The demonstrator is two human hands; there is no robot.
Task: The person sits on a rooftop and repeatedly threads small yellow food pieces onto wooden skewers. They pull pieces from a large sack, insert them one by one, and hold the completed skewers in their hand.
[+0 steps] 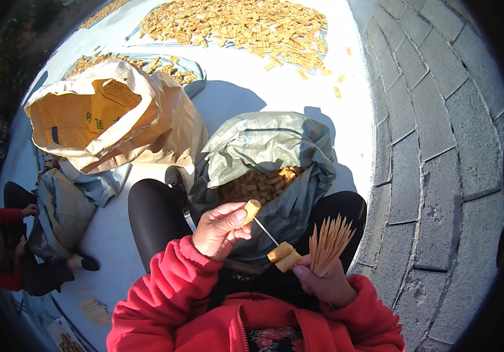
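Observation:
Between thumb and fingers, my left hand [222, 229] grips a short tan cylindrical piece [251, 210]. A thin wooden skewer [266, 231] runs from that piece down to two more tan pieces [284, 256], which sit side by side on it. My right hand [327, 279] holds the skewer's lower end beside these two pieces, together with a fanned bundle of pointed wooden skewers [329, 246]. Just beyond my hands, between my knees, stands a grey-green woven sack [274, 141] with its mouth spread. Many similar loose pieces [256, 187] lie inside it.
A large paper sack [177, 127] stands open at the left, beyond my knee. Skewered pieces [234, 22] cover sheets on the pale ground ahead. Another person [36, 264] sits at far left near a cloth sack [60, 215]. Grey roof-like tiles [437, 176] run along the right.

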